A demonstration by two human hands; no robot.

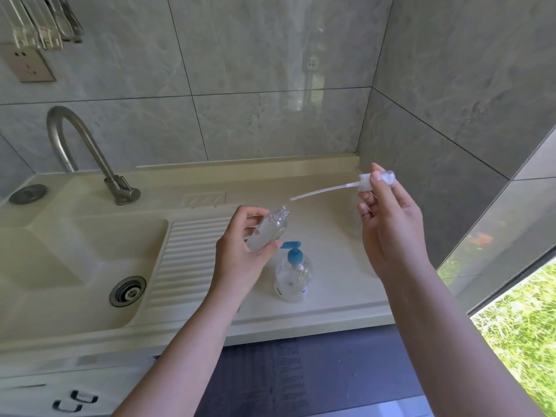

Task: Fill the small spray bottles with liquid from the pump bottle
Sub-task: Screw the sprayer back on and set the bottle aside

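Note:
My left hand [240,251] grips a small clear spray bottle [270,230], tilted with its open neck pointing up and to the right. My right hand [388,224] holds the bottle's white spray head [365,182] above the counter. Its long dip tube [319,192] points left toward the bottle's neck, with a gap between them. The clear pump bottle [293,278] with a blue pump top stands upright on the counter just below my left hand. Faint outlines of other clear bottles [353,224] show behind my right hand.
A cream sink basin [75,266] with a metal drain lies at the left, beside a ribbed drainboard [186,260]. A curved metal tap [81,145] stands behind it. Grey tiled walls close the back and right. A window [523,326] is at the right.

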